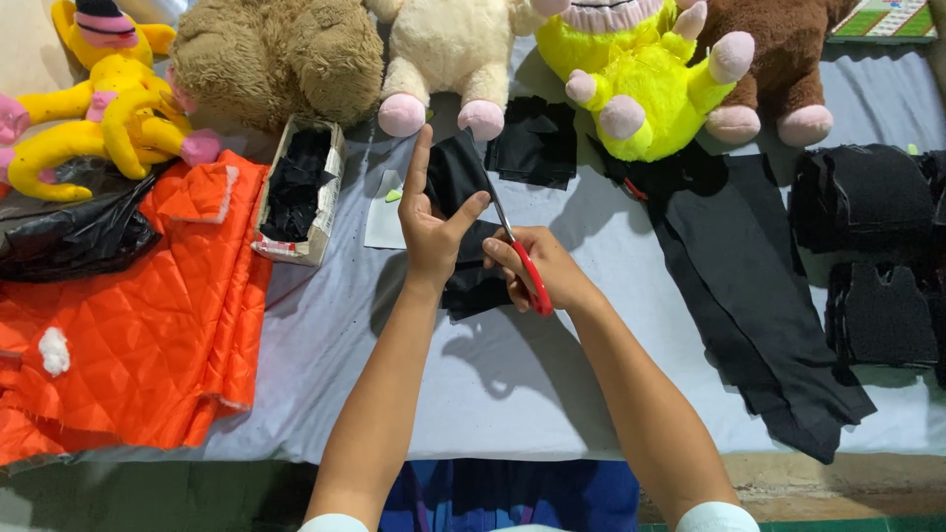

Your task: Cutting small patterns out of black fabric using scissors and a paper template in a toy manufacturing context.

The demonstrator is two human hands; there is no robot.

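Orange quilted fabric [148, 315], 6 plush toys, box [301, 192] of perhaps black scraps

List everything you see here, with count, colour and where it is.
black cloth piece: 1, black, held up at centre
scissors: 1, red handles, centre
long black cloth: 1, black, right of centre
black cloth stacks: several, black, right edge
quilted cloth: 1, orange, left
cardboard box: 1, holds black scraps, upper left
plush toys: about six; yellow, brown, cream; along the back
black plastic bag: 1, far left
table cover: grey
left hand: holds cloth piece
right hand: holds scissors
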